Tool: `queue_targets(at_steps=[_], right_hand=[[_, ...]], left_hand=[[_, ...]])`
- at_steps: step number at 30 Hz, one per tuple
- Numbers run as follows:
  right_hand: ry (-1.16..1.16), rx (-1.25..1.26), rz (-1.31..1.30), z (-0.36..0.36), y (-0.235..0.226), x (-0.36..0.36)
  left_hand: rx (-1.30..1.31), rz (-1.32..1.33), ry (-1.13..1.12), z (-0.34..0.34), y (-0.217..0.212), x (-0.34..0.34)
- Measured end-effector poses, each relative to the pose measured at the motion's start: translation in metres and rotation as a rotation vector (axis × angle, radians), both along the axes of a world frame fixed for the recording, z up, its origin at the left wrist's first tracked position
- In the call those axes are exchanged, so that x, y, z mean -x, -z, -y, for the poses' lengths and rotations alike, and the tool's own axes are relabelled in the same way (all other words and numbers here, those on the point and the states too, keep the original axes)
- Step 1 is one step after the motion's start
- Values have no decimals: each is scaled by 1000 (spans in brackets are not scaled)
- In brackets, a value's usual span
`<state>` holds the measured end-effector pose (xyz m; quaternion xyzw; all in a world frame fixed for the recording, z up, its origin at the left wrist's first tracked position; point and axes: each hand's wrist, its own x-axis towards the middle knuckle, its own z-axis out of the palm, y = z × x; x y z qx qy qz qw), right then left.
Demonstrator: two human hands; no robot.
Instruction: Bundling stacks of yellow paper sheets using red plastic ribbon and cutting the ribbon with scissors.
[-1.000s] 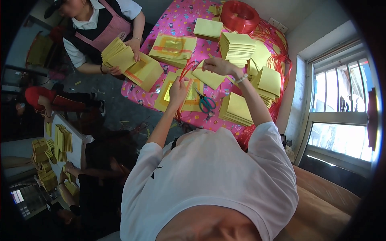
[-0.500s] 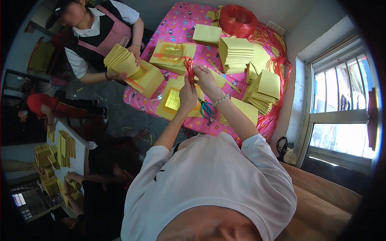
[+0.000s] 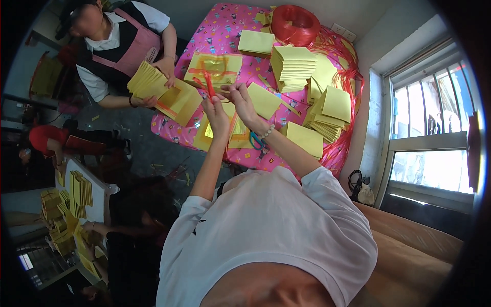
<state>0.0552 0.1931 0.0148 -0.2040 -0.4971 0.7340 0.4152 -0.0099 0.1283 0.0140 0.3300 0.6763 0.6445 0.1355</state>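
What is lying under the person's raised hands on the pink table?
Under the left hand and right hand, which pinch a red string, lies a yellow paper bundle on the pink tablecloth. Blue-handled scissors show beside it. The forearms hide the bundle's middle.

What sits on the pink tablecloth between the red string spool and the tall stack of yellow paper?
In the head view, a flat yellow paper bundle lies left of the gap; between red spool and tall stack, only pink tablecloth shows.

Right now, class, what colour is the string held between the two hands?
Red string, clearest in the head view.
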Motion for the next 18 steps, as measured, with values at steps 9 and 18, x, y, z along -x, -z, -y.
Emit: queue_targets(at_steps=[9,18], right_hand=[[-1155,78,277,40,-11,-12],[-1196,-86,797,-32,7,-60]], left_hand=[[-539,866,107,53,-81,35],[-699,1164,-341,240,57,155]])
